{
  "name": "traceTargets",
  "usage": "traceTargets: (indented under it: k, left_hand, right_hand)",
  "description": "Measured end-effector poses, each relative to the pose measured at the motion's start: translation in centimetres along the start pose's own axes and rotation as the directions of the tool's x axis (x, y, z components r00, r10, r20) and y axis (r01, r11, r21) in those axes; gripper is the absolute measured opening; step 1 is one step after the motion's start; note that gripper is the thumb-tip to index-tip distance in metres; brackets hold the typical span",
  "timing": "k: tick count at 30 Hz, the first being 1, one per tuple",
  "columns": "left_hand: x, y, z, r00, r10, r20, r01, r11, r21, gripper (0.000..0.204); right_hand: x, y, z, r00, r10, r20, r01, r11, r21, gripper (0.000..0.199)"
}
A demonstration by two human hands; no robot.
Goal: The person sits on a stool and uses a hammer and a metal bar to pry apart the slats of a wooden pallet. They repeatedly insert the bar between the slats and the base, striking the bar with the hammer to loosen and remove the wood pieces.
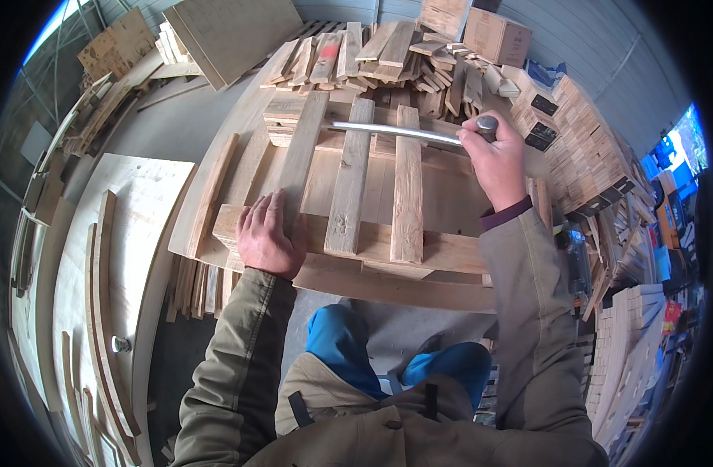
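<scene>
A wooden slat frame lies in front of me, with slats across a near beam [450, 247] and a far beam. My left hand [269, 240] is at the near end of the leftmost slat [306, 144], fingers on its left side and thumb on its right. That slat sits slanted, while the middle slat [350, 179] and right slat [408, 187] lie straighter. Closed around a long shiny metal bar [403, 132] is my right hand [496, 152]. A thick rounded metal end sticks out above the fist. The bar's thin tip reaches left to the slanted slat.
Loose boards [372, 58] are heaped beyond the frame, near a cardboard box [496, 37]. Stacked wood blocks [594, 148] rise at the right. To the left, a pale panel [142, 202] carries long wood strips [99, 311] and a small metal object [120, 344].
</scene>
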State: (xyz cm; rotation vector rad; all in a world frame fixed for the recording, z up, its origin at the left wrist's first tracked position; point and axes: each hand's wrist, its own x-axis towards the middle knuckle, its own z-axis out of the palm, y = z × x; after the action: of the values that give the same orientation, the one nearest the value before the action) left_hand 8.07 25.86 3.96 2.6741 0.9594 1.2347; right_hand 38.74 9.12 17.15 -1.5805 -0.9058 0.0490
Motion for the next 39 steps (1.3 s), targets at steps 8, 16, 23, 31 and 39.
traceTargets:
  k: [8,16,23,31,39]
  left_hand:
    - [0.0,-0.1,0.2,1.0,0.006,-0.013,-0.006,0.999,-0.038,0.05]
    - [0.1,0.2,-0.2,1.0,0.007,-0.008,-0.008,1.0,-0.029,0.051]
    - [0.1,0.3,-0.5,1.0,-0.013,-0.015,0.012,0.998,-0.054,0.053]
    - [0.1,0.3,-0.5,0.998,-0.06,0.008,0.061,0.997,-0.04,0.052]
    - [0.2,0.6,-0.8,0.996,-0.084,0.009,0.085,0.995,-0.051,0.053]
  right_hand:
    - [-0.7,3.2,0.6,0.981,0.186,-0.049,-0.182,0.98,0.08,0.007]
    - [-1.5,7.1,-0.1,0.919,0.386,-0.073,-0.33,0.86,0.389,0.009]
    - [-2.4,8.2,-0.3,0.872,0.489,-0.015,-0.421,0.766,0.485,0.01]
    - [-3.0,5.4,-0.2,0.926,0.374,-0.046,-0.316,0.836,0.45,0.01]
    - [-6.6,0.0,-2.8,0.963,0.269,-0.028,-0.249,0.923,0.295,0.009]
